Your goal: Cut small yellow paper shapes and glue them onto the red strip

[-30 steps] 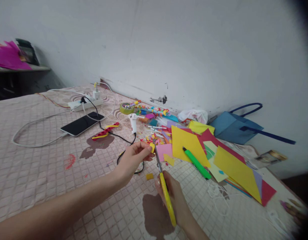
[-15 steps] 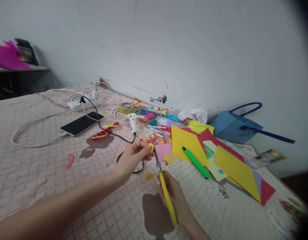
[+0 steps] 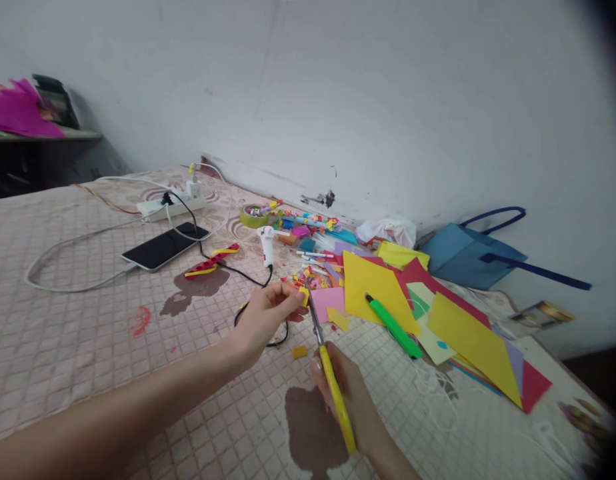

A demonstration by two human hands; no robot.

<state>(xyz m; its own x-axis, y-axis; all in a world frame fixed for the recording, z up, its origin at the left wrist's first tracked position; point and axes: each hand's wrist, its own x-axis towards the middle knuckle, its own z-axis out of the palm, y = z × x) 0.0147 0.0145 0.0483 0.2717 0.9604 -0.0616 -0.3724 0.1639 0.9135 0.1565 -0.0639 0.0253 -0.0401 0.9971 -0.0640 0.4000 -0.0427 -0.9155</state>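
Between thumb and fingers, my left hand (image 3: 273, 312) pinches a small piece of yellow paper (image 3: 305, 296). My right hand (image 3: 345, 387) is closed round the yellow handles of a pair of scissors (image 3: 331, 377). Their blades point away from me, right beside the paper piece; whether they touch it I cannot tell. Below my left hand a small yellow paper scrap (image 3: 299, 352) lies on the patterned cover. A pink paper sheet (image 3: 328, 303) lies just past the blades, with another yellow scrap (image 3: 337, 319) at its edge.
A white glue gun (image 3: 267, 247) stands behind my left hand, its black cord looping under that wrist. To the right are yellow sheets (image 3: 473, 343), a green cutter (image 3: 394, 327) and a blue bag (image 3: 468, 257). A phone (image 3: 165, 247) and power strip (image 3: 173, 205) are at left.
Almost nothing differs. The whole view has shifted very slightly, while both hands keep the same hold on the paper piece and the scissors.
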